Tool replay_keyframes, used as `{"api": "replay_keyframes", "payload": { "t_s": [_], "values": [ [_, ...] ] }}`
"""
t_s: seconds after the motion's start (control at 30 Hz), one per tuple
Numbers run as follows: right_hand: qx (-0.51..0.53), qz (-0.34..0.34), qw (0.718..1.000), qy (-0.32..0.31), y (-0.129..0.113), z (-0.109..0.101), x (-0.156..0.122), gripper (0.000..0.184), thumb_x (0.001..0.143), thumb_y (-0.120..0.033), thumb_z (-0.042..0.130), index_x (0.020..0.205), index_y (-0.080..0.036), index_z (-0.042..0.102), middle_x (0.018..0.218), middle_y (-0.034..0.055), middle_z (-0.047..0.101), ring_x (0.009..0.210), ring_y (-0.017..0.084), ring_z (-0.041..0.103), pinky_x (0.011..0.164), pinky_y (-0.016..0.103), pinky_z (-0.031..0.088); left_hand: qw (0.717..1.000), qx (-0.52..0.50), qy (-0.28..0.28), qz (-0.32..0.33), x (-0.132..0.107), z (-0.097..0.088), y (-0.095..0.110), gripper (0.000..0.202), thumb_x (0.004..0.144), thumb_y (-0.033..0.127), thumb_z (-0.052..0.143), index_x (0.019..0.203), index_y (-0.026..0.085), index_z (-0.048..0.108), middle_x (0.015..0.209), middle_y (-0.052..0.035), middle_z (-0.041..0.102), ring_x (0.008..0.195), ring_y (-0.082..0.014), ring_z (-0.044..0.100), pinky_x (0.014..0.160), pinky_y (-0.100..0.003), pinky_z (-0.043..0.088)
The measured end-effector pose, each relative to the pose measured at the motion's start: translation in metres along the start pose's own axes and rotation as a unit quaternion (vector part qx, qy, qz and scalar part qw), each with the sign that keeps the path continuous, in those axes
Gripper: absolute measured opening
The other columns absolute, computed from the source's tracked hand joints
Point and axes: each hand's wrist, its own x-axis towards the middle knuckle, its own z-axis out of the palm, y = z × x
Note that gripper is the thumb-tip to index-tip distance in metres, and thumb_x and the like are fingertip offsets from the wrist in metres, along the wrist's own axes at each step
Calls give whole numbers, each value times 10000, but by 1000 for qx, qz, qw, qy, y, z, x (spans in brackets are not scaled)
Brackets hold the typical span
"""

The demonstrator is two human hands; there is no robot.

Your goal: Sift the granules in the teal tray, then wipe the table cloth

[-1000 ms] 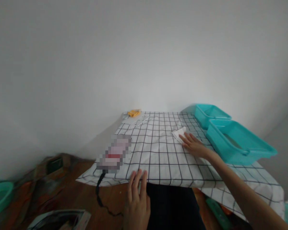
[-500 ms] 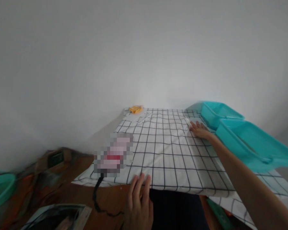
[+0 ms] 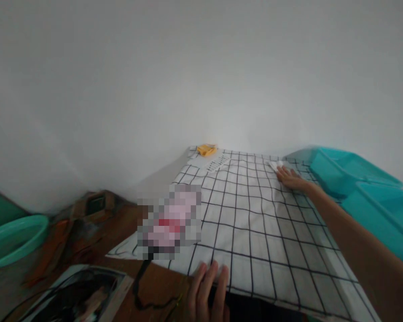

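Note:
My right hand reaches over the far right of a white cloth with dark grid lines. Its palm is down and its fingers lie flat and a little apart. Under and beside those fingertips is a thin white flat piece, partly covered and too blurred to name. At the near edge of the cloth rests my left hand, fingers stretched out and holding nothing. To its upper left lies a pixelated pinkish object with a red band and a black cord.
Two turquoise plastic baskets stand at the right. A yellow packet and a white slotted strip lie at the far left of the cloth. Lower left are a green basin, a cardboard box and a picture sheet.
The view has turned left, so the scene sits further right. My right hand and the white flat piece are further from the baskets. My left hand stays at the cloth's near edge.

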Motion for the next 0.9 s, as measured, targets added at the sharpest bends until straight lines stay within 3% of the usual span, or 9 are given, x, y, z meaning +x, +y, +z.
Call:
{"api": "replay_keyframes", "payload": {
  "t_s": [0.1, 0.2, 0.3, 0.4, 0.57, 0.7, 0.8, 0.9],
  "values": [
    [38, -59, 996, -56, -54, -1, 20, 658, 1028, -398, 109, 1636, -149, 84, 1678, 136, 168, 1518, 407, 167, 1170, 679, 202, 1000, 10, 3, -6, 0, 3, 1, 441, 854, 136, 481, 1269, 206, 616, 1181, -96, 650, 1234, -249, 559, 991, -346, 485],
    [82, -149, 982, -87, -129, -3, 23, 629, 1043, -434, 62, 1635, -234, 127, 1690, 16, 142, 1542, 324, 105, 1225, 574, 176, 1000, 12, 3, -13, 1, 0, 1, 423, 871, 141, 456, 1254, 204, 625, 1162, -94, 664, 1237, -248, 564, 989, -348, 487],
    [165, -289, 936, -116, -196, -10, 9, 618, 1051, -485, 38, 1630, -295, 135, 1687, -72, 132, 1552, 236, 39, 1260, 460, 113, 1000, 14, -8, -8, 2, -4, 3, 411, 891, 155, 441, 1248, 204, 640, 1153, -87, 679, 1251, -238, 561, 1012, -339, 466],
    [196, -331, 912, -142, -230, -19, -4, 631, 1053, -521, 75, 1632, -277, 139, 1688, -56, 118, 1551, 252, -1, 1260, 486, 63, 999, 10, -15, -27, 2, -7, 6, 435, 896, 153, 420, 1272, 212, 632, 1162, -86, 689, 1254, -235, 561, 1019, -352, 460],
    [179, -321, 919, -141, -232, -19, -4, 611, 1064, -485, 115, 1630, -260, 162, 1691, -24, 94, 1551, 247, 16, 1259, 480, 90, 998, 5, -25, -51, 3, -9, 9, 442, 894, 138, 416, 1275, 212, 626, 1189, -89, 680, 1250, -245, 562, 1016, -371, 459],
    [162, -312, 928, -124, -217, -13, -8, 601, 1062, -489, 140, 1628, -286, 156, 1690, -35, 100, 1550, 245, 18, 1258, 489, 93, 999, 11, -39, -15, 6, -12, 5, 460, 886, 141, 434, 1308, 203, 605, 1180, -86, 681, 1245, -234, 560, 992, -349, 473],
    [153, -303, 934, -116, -192, -9, -12, 609, 1054, -518, 133, 1623, -307, 181, 1688, -44, 122, 1550, 242, 40, 1257, 482, 112, 998, 1, -55, -16, 5, -13, 3, 488, 878, 136, 437, 1339, 202, 585, 1206, -88, 672, 1263, -236, 548, 999, -353, 474],
    [119, -256, 953, -106, -151, -3, -8, 631, 1044, -539, 139, 1624, -295, 185, 1690, -28, 111, 1550, 253, 41, 1251, 494, 132, 998, 2, -54, -30, 3, -12, 4, 520, 868, 125, 460, 1370, 212, 562, 1246, -83, 662, 1292, -243, 531, 1020, -360, 469]
  ]
}}
